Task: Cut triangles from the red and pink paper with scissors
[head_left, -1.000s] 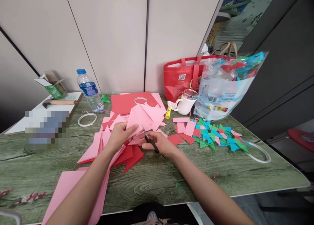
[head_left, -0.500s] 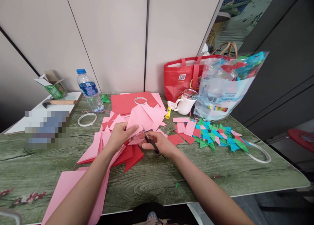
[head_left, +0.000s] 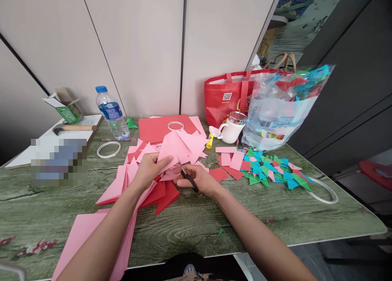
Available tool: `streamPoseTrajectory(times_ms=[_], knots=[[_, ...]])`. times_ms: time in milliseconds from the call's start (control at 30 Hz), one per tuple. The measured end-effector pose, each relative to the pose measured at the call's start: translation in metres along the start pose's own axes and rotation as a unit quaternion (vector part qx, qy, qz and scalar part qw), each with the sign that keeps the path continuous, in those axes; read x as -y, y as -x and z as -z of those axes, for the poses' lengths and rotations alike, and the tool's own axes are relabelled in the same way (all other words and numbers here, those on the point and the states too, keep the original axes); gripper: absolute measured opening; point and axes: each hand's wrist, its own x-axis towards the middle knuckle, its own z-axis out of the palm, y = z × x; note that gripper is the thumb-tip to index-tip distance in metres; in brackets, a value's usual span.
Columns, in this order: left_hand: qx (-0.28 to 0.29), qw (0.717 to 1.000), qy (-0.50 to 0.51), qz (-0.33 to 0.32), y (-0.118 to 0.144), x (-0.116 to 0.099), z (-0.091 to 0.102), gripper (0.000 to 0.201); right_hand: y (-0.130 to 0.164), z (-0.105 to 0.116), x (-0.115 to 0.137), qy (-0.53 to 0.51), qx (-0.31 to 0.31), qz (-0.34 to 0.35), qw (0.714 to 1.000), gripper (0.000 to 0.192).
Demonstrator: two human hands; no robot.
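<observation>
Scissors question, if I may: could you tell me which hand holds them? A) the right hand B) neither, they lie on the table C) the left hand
A: the right hand grips the black-handled scissors, their blades at the pink paper that the left hand holds up.

I see matt pink paper [head_left: 179,148] on a wood-grain table [head_left: 196,224]. The scissors [head_left: 186,175] have metal blades and black plastic handles.
</observation>
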Motion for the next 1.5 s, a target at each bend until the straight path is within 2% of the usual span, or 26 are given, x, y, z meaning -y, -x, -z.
streamPoseTrajectory(times_ms=[433,867,1233,1333,1500], knots=[[0.003,1.000,0.006,0.010,-0.0001,-0.0004,-0.0001,0.033,-0.0023,0.0001,-0.0052,0.009,-0.004,0.018,1.000,0.045],[-0.002,1.000,0.009,0.008,-0.0006,0.0021,0.0009,0.033,-0.0009,-0.0034,0.0008,0.037,-0.024,0.013,0.999,0.042],[-0.005,1.000,0.020,0.017,0.0025,-0.0055,-0.0013,0.032,-0.0013,-0.0061,0.0004,0.015,-0.038,0.018,0.999,0.041],[0.003,0.999,0.031,0.011,0.0018,-0.0054,-0.0002,0.035,-0.0019,-0.0049,-0.0011,0.016,-0.041,0.021,0.999,0.037],[-0.023,0.998,0.053,-0.015,-0.0002,-0.0046,0.0013,0.031,-0.0017,-0.0045,-0.0001,0.025,-0.045,0.025,0.998,0.037]])
